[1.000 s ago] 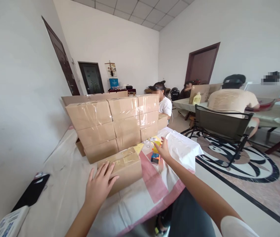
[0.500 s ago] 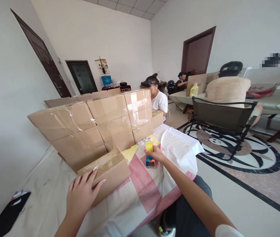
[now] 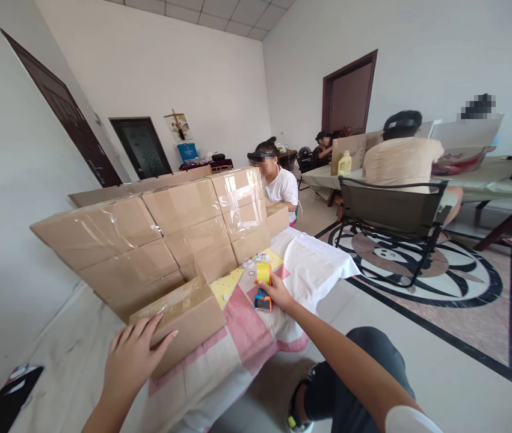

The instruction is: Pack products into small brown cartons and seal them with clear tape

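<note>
A long cardboard box (image 3: pixel 190 325) with clear tape along its top lies on the cloth-covered table. My left hand (image 3: pixel 135 355) rests on its near left end, fingers spread over the top and thumb along the front side. To the right of the box, my right hand (image 3: pixel 278 293) is closed around a tape dispenser (image 3: pixel 263 299) with a yellow roll and blue and orange parts. The dispenser is apart from the box, just above the cloth or touching it; I cannot tell which. Part of it is hidden by my fingers.
Behind the box stands a wall of stacked, taped cardboard boxes (image 3: pixel 160 225). A patterned tablecloth (image 3: pixel 246 337) hangs over the table edge. A co-worker (image 3: pixel 280 186) sits beyond the stack. A folding chair (image 3: pixel 391 210) with another person is at the right. A black item (image 3: pixel 7 400) lies lower left.
The view has shifted slightly, and things appear farther left. My left hand stays on the box. My right hand still holds the tape dispenser, which has tilted a little.
</note>
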`<state>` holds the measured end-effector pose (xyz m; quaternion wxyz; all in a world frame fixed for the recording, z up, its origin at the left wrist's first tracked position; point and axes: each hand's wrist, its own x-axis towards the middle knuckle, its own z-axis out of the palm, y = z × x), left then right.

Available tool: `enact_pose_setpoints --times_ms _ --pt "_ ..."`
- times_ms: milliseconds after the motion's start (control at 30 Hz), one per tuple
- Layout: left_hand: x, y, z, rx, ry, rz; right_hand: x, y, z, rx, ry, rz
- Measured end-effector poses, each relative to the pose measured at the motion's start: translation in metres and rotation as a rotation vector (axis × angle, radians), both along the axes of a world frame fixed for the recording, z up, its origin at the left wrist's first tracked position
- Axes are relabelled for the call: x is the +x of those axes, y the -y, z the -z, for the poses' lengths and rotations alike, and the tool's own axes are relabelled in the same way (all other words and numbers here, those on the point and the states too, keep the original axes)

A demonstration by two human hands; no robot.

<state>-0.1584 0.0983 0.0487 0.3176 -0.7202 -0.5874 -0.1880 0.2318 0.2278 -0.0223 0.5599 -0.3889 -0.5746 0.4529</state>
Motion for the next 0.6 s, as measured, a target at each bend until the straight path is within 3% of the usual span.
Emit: enact_pose_setpoints --times_ms 267,433,533,600 --pt "0.009 0.005 -0.005 0.034 0.010 0.004 0.003 0.007 -0.007 0.005 -0.066 0.015" --pt "0.022 0.019 -0.012 0.090 0.061 0.006 -0.020 0.010 -0.033 0.002 -0.204 0.048" --pt "0.043 0.028 -0.015 0.181 0.088 0.107 -0.036 0.023 -0.054 0.026 -0.248 -0.005" --pt "0.068 0.029 -0.015 0.144 0.131 0.233 -0.044 0.038 -0.064 0.043 -0.257 -0.064"
